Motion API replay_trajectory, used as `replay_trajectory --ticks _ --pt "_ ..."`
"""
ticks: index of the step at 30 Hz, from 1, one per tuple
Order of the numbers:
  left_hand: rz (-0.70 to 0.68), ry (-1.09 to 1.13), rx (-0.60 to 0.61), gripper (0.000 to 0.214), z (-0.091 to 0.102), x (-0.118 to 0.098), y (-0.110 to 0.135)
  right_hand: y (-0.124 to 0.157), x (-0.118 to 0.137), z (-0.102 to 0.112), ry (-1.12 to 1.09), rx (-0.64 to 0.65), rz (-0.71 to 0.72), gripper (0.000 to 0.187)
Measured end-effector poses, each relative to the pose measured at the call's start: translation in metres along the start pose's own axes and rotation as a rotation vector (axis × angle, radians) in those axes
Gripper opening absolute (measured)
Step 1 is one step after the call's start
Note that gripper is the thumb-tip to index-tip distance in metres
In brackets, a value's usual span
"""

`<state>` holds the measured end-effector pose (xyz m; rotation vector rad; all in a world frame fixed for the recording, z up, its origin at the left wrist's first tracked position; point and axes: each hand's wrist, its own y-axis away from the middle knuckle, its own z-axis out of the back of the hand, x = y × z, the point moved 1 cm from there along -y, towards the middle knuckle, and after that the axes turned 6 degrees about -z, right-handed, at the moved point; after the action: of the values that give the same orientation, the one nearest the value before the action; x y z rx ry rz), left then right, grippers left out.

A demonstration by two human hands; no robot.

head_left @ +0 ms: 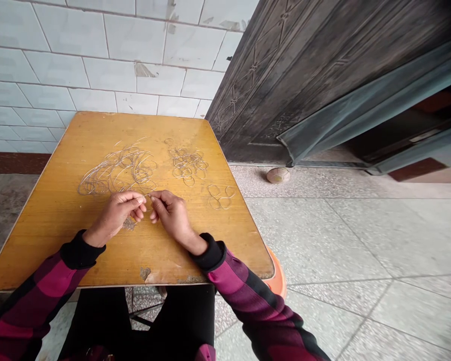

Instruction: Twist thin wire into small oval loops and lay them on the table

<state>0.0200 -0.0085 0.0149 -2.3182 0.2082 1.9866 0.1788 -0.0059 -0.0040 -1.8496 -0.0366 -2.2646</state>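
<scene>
My left hand [116,213] and my right hand [171,213] sit close together over the middle of a yellow wooden tabletop [60,220]. Their fingertips pinch a thin silvery wire [147,195] between them. A tangled heap of wire loops [116,170] lies just beyond my left hand. A smaller cluster of linked wire rings [188,165] lies beyond my right hand. Further right, a few loose rings [220,197] rest near the table's edge. A small crumpled brownish scrap [128,224] lies under my left hand.
A white tiled wall [97,60] stands behind the table, and a dark embossed metal door [285,80] stands ajar to the right. A round worn ball [278,175] lies on the speckled stone floor. An orange plastic rim [278,271] shows under the table's right corner.
</scene>
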Motion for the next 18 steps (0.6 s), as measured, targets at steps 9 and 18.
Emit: replay_trajectory --ticks 9,18 --pt "-0.069 -0.067 -0.025 0.022 0.005 -0.002 -0.003 -0.012 -0.004 0.002 -0.613 0.204 -0.376 0.028" --pt "-0.175 -0.293 -0.059 0.026 0.01 -0.003 -0.003 -0.013 -0.004 0.002 -0.764 0.163 -0.454 0.031"
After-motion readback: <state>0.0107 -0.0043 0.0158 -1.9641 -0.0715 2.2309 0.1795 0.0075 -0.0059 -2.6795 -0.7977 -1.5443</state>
